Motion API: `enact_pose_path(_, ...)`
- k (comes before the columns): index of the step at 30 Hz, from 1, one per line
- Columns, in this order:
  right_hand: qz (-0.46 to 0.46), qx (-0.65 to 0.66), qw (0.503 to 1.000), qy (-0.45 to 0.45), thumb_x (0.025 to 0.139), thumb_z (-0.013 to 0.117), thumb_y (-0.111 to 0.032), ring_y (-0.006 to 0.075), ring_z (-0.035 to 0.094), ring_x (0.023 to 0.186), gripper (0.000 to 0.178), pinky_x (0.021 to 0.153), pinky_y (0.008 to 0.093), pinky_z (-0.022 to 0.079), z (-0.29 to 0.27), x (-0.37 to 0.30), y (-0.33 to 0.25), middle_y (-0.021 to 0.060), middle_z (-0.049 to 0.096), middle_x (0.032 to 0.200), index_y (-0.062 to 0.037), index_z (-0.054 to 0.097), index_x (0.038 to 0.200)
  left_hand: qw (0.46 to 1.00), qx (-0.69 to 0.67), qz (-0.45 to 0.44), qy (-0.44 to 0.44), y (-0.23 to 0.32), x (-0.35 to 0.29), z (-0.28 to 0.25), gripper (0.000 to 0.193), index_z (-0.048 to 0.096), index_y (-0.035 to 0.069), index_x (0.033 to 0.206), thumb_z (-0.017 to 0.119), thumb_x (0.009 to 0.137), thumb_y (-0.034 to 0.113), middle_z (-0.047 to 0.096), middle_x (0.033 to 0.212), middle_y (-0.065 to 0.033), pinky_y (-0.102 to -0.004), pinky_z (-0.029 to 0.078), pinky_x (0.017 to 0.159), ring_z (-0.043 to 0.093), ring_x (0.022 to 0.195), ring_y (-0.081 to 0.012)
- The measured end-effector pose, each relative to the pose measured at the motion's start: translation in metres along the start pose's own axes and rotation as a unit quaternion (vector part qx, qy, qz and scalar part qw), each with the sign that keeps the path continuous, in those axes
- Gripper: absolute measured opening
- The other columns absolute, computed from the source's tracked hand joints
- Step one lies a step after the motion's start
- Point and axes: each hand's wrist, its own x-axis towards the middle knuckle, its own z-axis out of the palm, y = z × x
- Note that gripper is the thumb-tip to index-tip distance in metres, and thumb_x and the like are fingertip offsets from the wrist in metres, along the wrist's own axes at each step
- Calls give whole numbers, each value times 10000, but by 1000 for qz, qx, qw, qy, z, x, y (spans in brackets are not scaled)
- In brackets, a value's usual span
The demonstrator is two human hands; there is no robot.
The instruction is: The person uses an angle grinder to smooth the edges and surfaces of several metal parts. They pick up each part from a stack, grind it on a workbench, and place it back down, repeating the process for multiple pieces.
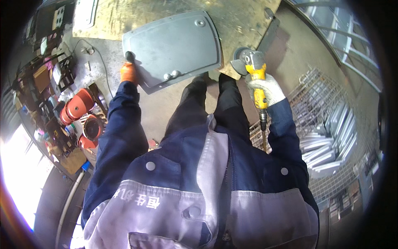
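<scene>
A grey metal panel [174, 47] with rounded corners lies on the wooden tabletop and juts past its near edge. It has a round fitting in its far right corner and two small round knobs by its near edge. My left hand [129, 71], in an orange glove with dark fingertips, is closed on the panel's left edge; the fingers underneath are hidden. In a white glove, my right hand [271, 89] is wrapped round the body of a yellow angle grinder [259, 74]. The grinder's head and disc sit just right of the panel, by the table's edge, apart from the panel.
The wooden tabletop [244, 16] spans the far side. At right stands a wire mesh basket [327, 176] holding several pale metal pieces. Reddish round containers [80, 103] and cluttered goods line the left. A dark cable [101, 60] runs over the floor, and a metal frame rises far right.
</scene>
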Motion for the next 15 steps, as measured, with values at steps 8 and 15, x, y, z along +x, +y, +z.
enact_pose_path(8, 27, -31, 999, 22, 740, 691, -117, 167, 574, 541, 256, 492, 283, 462, 15, 21, -26, 69, 592, 687, -16, 585, 950, 973, -226, 46, -18, 20, -13, 12, 322, 634, 78, 924, 629, 901, 399, 631, 686, -57, -298, 439, 479, 548, 518, -157)
enact_pose_path(15, 45, -57, 995, -67, 733, 676, -91, 177, 589, 545, 356, 499, 300, 496, 94, 17, -108, 76, 594, 725, -11, 536, 1051, 960, -228, 150, -65, 54, -22, 19, 197, 642, 31, 959, 618, 930, 224, 657, 788, -37, -268, 496, 604, 603, 668, -124)
